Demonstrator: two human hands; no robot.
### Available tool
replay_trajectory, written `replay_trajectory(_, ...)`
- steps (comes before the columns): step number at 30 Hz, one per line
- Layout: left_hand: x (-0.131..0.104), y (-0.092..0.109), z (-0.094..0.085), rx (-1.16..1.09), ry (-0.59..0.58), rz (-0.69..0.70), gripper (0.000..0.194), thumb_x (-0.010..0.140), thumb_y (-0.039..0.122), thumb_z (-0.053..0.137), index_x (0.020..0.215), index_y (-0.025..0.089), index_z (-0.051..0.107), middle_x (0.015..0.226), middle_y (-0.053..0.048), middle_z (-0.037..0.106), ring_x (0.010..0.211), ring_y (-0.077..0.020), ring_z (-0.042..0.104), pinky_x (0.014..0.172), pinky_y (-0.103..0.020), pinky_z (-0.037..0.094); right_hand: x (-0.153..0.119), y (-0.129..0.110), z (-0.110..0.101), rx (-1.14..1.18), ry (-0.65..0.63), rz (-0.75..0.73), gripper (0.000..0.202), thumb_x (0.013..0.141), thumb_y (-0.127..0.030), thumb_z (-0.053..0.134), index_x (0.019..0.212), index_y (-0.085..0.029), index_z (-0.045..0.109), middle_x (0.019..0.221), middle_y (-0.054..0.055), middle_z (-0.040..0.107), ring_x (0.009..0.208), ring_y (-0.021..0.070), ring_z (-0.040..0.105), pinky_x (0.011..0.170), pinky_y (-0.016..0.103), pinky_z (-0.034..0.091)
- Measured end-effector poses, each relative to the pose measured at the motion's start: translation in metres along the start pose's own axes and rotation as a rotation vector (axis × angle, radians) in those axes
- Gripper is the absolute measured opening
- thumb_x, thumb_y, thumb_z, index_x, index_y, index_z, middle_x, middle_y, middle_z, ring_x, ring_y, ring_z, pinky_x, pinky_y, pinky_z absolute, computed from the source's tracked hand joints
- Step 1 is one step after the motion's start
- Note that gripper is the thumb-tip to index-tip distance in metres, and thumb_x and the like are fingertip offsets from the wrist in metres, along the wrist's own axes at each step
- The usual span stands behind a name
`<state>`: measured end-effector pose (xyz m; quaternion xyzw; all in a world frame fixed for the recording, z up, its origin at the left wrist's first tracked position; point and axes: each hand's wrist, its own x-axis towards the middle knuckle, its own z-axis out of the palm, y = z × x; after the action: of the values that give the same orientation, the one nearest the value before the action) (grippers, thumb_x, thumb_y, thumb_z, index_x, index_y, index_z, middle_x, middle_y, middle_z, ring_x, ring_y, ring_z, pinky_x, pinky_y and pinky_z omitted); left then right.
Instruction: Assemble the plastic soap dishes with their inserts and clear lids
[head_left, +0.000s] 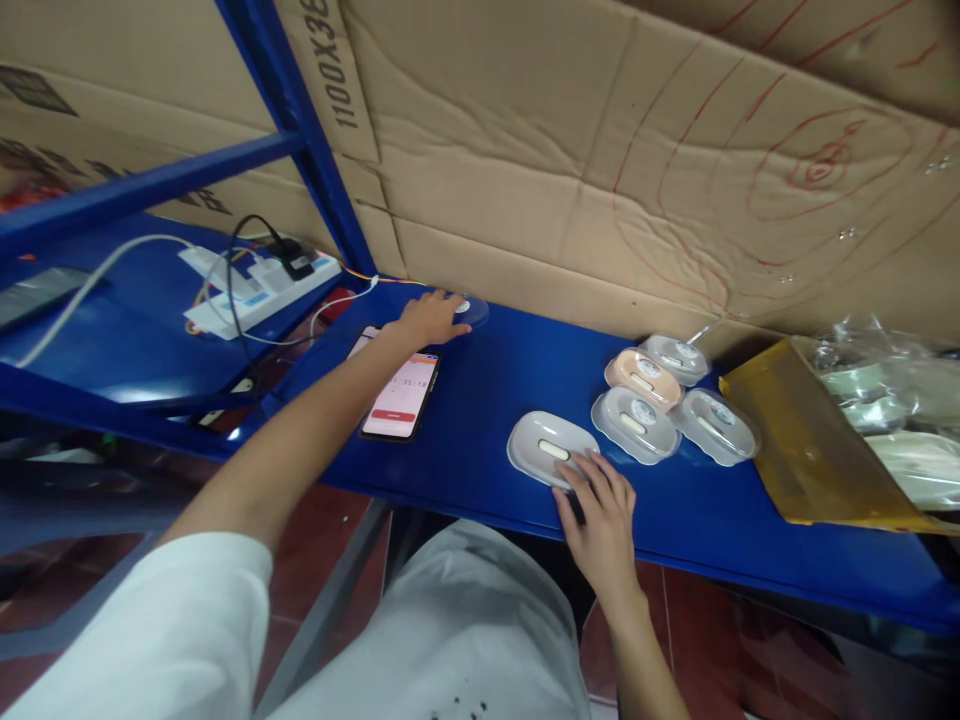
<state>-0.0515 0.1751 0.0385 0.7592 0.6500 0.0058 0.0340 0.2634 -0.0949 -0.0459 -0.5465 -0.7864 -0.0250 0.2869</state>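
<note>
My left hand [435,319] reaches to the back of the blue table, its fingers spread over the edge of a clear plastic lid with a round sticker [474,310]. My right hand [598,505] rests its fingertips on the near right side of a grey oval dish [536,440] with a white piece in its middle. The fingers of this hand are apart and not wrapped round the dish. To the right of it stand several lidded oval dishes, grey ones [636,424] and a peach one [637,375], with round stickers on their lids.
A phone [401,395] showing a timer lies on the blue table [450,460], partly over another phone. At left is a power strip [262,295] with cables. An open box [795,440] of wrapped dishes stands right; cardboard [510,150] lines the back.
</note>
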Motion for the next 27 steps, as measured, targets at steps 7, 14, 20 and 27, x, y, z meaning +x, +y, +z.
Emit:
replay_trajectory(7,-0.036,0.031,0.017,-0.011,-0.061,0.202,0.063,0.098,0.039,0.074,0.156,0.024,0.051,0.156,-0.018,0.054,0.141,-0.0387,0.056,0.113,-0.050,0.049,0.001,0.002,0.007,-0.009,0.106,0.176,0.031,0.108,-0.030,0.057,0.137,-0.027,0.069,0.133,0.014,0.071,0.133,0.0347,0.057,0.110,0.055,0.046)
replay_trajectory(14,-0.132,0.058,0.036,-0.104,-0.037,0.406,0.061,0.100,0.027,0.070,0.158,0.030,0.050,0.171,-0.016,0.040,0.155,-0.0375,0.045,0.117,-0.054,0.050,0.000,0.003,0.010,-0.005,0.168,0.218,0.031,0.107,-0.034,0.059,0.135,-0.027,0.071,0.121,0.014,0.071,0.121,0.0356,0.058,0.107,0.059,0.048)
replay_trajectory(20,-0.204,0.053,0.062,-0.244,-0.017,0.498,0.067,0.096,0.028,0.079,0.156,0.035,0.051,0.176,-0.014,0.034,0.160,-0.0395,0.040,0.121,-0.058,0.048,0.006,0.004,0.007,0.029,0.141,0.205,0.029,0.107,-0.027,0.061,0.134,-0.025,0.070,0.125,0.013,0.070,0.127,0.0342,0.058,0.111,0.058,0.050)
replay_trajectory(27,-0.238,0.049,0.054,-0.388,0.015,0.573,0.060,0.099,0.031,0.075,0.154,0.037,0.053,0.173,-0.009,0.042,0.155,-0.0356,0.047,0.120,-0.058,0.052,0.016,0.017,0.003,0.154,-0.012,0.069,0.042,0.109,-0.019,0.054,0.149,-0.028,0.063,0.139,0.012,0.068,0.148,0.0300,0.051,0.122,0.056,0.050)
